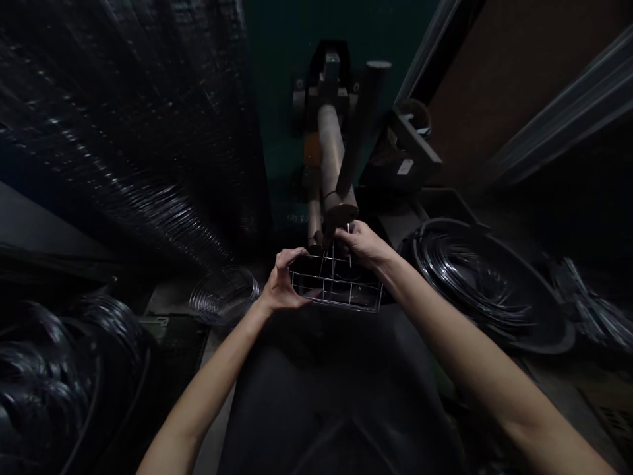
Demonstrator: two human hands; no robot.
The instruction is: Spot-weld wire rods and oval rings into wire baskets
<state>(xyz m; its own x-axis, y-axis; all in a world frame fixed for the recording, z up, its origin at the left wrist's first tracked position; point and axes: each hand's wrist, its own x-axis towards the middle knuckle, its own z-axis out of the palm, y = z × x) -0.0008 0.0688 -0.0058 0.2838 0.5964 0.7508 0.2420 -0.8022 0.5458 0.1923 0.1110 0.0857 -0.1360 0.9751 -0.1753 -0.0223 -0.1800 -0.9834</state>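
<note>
In front of me, a small wire basket or rack [351, 285] of thin metal wires is held level at the machine. My left hand [283, 285] grips its left end, thumb beneath and fingers above. At its far side, my right hand [364, 243] is closed in a pinch on a short metal wire [350, 256], which stands roughly upright beside the rack's wires. Just above my right fingers is the round end of the machine's thick upper arm [341, 210]. A thinner lower arm [315, 218] ends close behind the rack.
A dark rod [366, 125] slants up from the upper arm. At right lies a round tub [556, 336] holding coiled wire rings [445, 264]. Wire rings [222, 297] lie at left, with more bundles [44, 376] at lower left. Hanging wire parts [148, 204] fill the upper left.
</note>
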